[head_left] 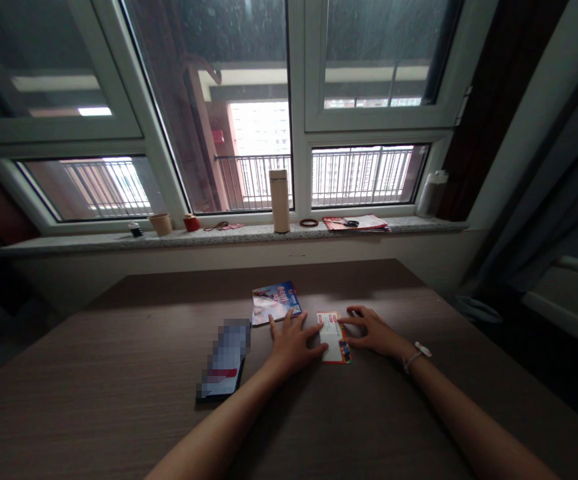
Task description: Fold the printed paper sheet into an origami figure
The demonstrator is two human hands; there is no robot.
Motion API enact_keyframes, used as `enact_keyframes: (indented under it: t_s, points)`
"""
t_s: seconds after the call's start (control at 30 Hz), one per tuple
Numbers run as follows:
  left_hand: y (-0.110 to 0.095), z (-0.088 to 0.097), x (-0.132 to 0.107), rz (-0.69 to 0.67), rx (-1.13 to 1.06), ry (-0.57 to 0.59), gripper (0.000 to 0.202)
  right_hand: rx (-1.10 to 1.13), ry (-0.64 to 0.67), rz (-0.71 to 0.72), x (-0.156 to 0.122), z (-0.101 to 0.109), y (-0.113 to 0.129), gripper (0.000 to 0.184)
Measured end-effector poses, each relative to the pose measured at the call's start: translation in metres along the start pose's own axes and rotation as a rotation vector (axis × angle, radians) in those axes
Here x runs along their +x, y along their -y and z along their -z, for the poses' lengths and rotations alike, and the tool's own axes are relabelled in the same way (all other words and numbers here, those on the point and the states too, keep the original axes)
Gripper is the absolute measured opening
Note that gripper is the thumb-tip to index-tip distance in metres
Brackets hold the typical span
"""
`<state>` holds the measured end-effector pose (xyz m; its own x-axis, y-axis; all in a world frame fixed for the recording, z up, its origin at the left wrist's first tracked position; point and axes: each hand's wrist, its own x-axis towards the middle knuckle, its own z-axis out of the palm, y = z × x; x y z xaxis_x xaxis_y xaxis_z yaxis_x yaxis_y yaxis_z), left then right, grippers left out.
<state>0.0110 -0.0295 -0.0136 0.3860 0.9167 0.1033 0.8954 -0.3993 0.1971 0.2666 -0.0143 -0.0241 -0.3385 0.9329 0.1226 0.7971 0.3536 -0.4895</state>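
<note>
A small printed paper card, white with an orange-red border and a crease across its middle, lies flat on the brown table. My left hand is at its left side with fingers spread; the thumb and index fingertips reach the card's edge. From the other side, my right hand, wearing a thin bracelet, rests its fingertips along the right edge, fingers apart. Neither hand lifts the card. Just beyond my left fingers lies a blue and pink printed booklet. A phone with a blurred screen sits left of my left forearm.
The wooden table ends before a windowsill. On the sill stand a beige thermos, a paper cup, a red spool-like item, a bracelet, red papers with scissors, and a clear bottle.
</note>
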Motion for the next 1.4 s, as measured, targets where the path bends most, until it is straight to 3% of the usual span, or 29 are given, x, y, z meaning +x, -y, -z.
enact_keyframes:
  t_s: [0.43, 0.87, 1.1, 1.4]
  points:
    - [-0.001, 0.001, 0.000, -0.007, 0.001, -0.006, 0.055, -0.040, 0.145, -0.046, -0.008, 0.005, 0.003, 0.086]
    - [0.000, 0.000, -0.001, -0.017, 0.013, 0.002, 0.057, -0.056, 0.236, -0.079, -0.013, 0.008, 0.010, 0.099]
    - [0.000, 0.000, 0.000, -0.009, -0.008, -0.001, 0.056, -0.012, 0.175, -0.060, -0.016, 0.006, 0.007, 0.092]
    - [-0.003, 0.004, -0.001, 0.002, 0.015, 0.013, 0.056, 0.060, 0.047, 0.007, -0.010, 0.005, 0.001, 0.047]
